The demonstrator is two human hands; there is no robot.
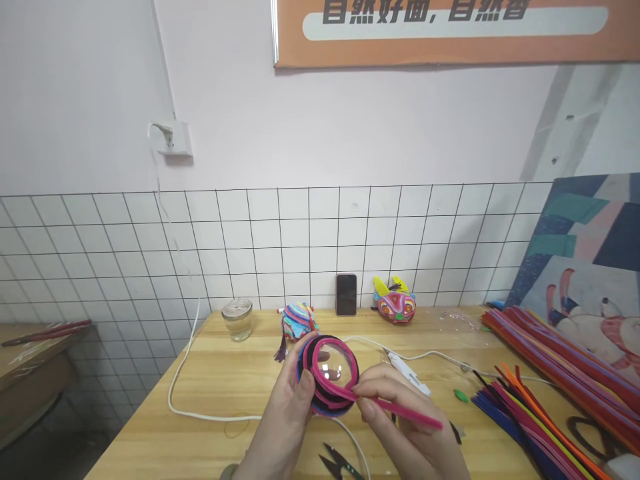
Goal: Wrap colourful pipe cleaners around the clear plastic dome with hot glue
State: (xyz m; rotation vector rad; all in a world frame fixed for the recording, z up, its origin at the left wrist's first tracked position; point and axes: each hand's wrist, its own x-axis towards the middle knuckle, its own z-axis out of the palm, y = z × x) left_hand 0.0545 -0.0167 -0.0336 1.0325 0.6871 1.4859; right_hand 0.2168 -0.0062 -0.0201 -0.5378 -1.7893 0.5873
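My left hand (287,407) is closed around a clear round dome or ball (337,367). Rows of blue, black and pink pipe cleaner are wrapped around it, leaving a see-through circle on the side facing me. A pink pipe cleaner (410,413) runs along the lower edge of that circle, its loose end sticking out to the right. Thumb and fingers of my right hand (400,417) pinch this strip close to the ball. Below my hands lie dark thread snips (340,461), their blades apart. Behind my right hand lies a white glue gun (409,373), partly hidden.
Along the back stand a glass of clear liquid (237,321), a striped tasselled ornament (299,319), a phone (347,295) and a colourful animal-face ornament (396,307). Bundles of pipe cleaners (530,427) lie at right. A white cable (215,417) crosses the wooden table (165,447).
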